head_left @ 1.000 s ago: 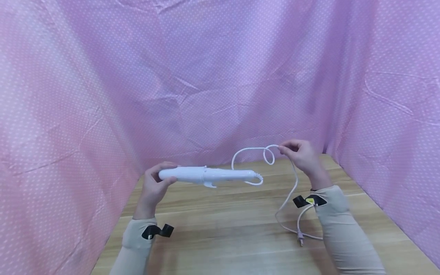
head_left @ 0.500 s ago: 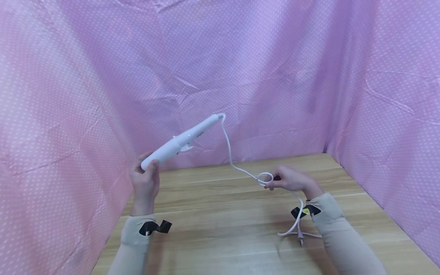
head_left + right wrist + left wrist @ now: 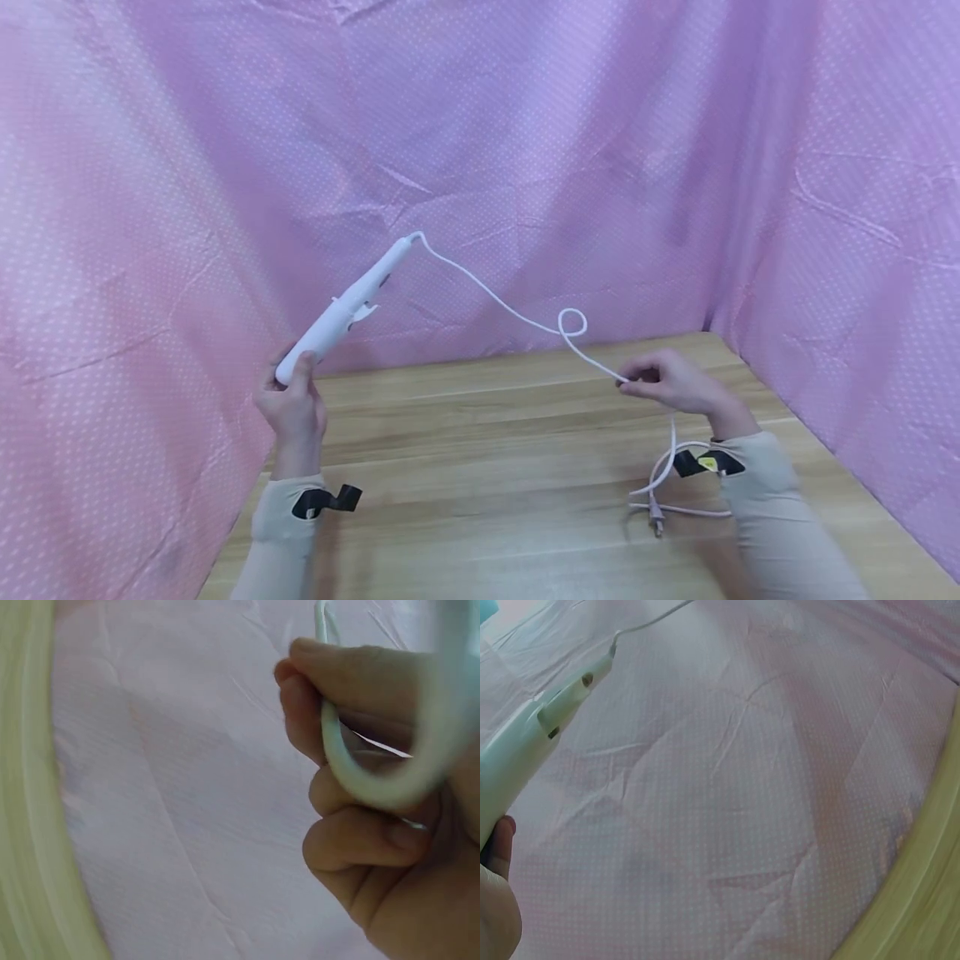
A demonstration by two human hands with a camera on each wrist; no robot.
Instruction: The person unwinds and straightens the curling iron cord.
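Observation:
In the head view my left hand grips a white curling iron by its thick barrel end, thumb on the near side. The iron is raised above the table and slants up to the right, with a small clip lever sticking out. From its upper end a white power cord runs to my right hand, with one loop in between. Thumb and fingertips pinch the cord in the right wrist view. Past that hand the cord hangs down to the table, where the two-pin plug lies.
A wood-grain table lies below both hands. Pink dotted cloth encloses the back and both sides. The left hand is close to the left cloth wall. Black wrist mounts sit on both sleeves.
The curling iron has swung from level to a steep upward tilt, moving left with the left hand. The right hand dipped inward, then went back right, drawing out the cord; the loop has stayed in it.

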